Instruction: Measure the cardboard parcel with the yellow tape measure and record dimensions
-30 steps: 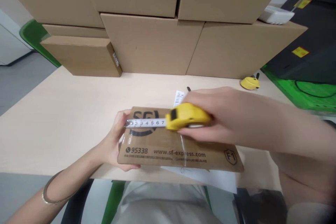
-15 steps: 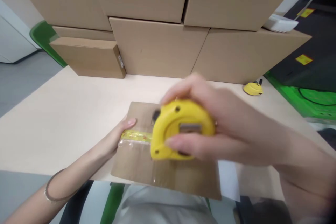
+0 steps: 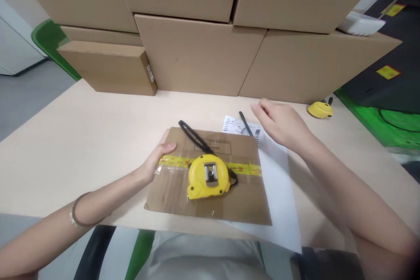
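My left hand [image 3: 156, 157] grips the left edge of a flat cardboard box [image 3: 170, 201], thumb on top and the other fingers hidden beneath. Yellow printed tape runs across the box. On top of it lies a yellow tape measure [image 3: 199, 175] with a black wrist strap. My right hand [image 3: 282, 124] hovers beyond the box's far right corner, fingers curled in, with nothing seen in them. To its left, a black pen [image 3: 245, 123] rests on a printed and written-on white paper [image 3: 278, 192], which is partly covered by the box.
Large cardboard boxes [image 3: 200, 57] are stacked along the table's back edge. A smaller box [image 3: 114, 70] stands at back left. A second yellow tape measure [image 3: 320, 110] sits at back right. A white device [image 3: 361, 24] rests on a box above it.
My right hand has let go of the tape measure, which now lies on the cardboard box, and has moved away toward the pen. My left hand still holds the box.
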Motion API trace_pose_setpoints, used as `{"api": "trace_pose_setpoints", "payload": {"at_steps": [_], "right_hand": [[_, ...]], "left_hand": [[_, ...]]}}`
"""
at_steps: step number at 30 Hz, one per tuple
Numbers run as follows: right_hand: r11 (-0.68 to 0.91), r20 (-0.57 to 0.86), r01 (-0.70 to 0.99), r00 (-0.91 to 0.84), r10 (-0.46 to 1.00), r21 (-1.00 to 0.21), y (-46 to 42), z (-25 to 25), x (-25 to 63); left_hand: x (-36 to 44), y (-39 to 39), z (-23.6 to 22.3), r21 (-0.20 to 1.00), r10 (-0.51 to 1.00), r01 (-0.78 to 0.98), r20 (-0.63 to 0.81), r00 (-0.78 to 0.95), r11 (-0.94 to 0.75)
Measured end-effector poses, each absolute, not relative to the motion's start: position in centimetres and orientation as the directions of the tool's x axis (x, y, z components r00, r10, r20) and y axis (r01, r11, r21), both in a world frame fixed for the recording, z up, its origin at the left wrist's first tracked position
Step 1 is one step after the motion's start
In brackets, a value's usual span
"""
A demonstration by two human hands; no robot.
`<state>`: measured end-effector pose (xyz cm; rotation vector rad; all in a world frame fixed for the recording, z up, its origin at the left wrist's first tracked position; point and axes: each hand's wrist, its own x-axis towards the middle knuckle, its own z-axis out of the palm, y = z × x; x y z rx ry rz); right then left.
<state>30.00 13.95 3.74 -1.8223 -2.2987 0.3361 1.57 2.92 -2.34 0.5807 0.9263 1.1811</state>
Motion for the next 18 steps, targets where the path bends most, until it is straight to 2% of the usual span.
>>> {"api": "trace_pose_setpoints", "payload": {"at_steps": [3, 5, 9, 14, 18], "right_hand": [[0.118, -0.206, 0.974, -0.157, 0.966, -0.191, 15.8, 1.0, 31.8], [0.114, -0.272, 0.968, -0.174, 0.946, -0.223, 16.0, -1.0, 32.5], [0.113, -0.263, 0.899, -0.241, 0.934, -0.424, 15.8, -3.3, 34.1], [0.041, -0.19, 0.637, -0.29, 0.938, -0.77, 15.3, -4.6, 36.7], [0.003, -0.137, 0.446, -0.282, 0.95, -0.895, 15.0, -6.3, 37.5]], "left_hand": [[1.6, 3.0, -3.0, 0.789, 0.944, -0.53, -0.32, 0.075, 0.31], [1.6, 3.1, -3.2, 0.779, 0.939, -0.538, -0.334, 0.077, 0.322], [1.7, 3.1, -3.2, 0.773, 0.937, -0.544, -0.342, 0.075, 0.326], [1.8, 3.1, -2.9, 0.77, 0.928, -0.54, -0.367, 0.061, 0.34], [1.5, 3.2, -3.0, 0.747, 0.917, -0.557, -0.392, 0.072, 0.363]]}}
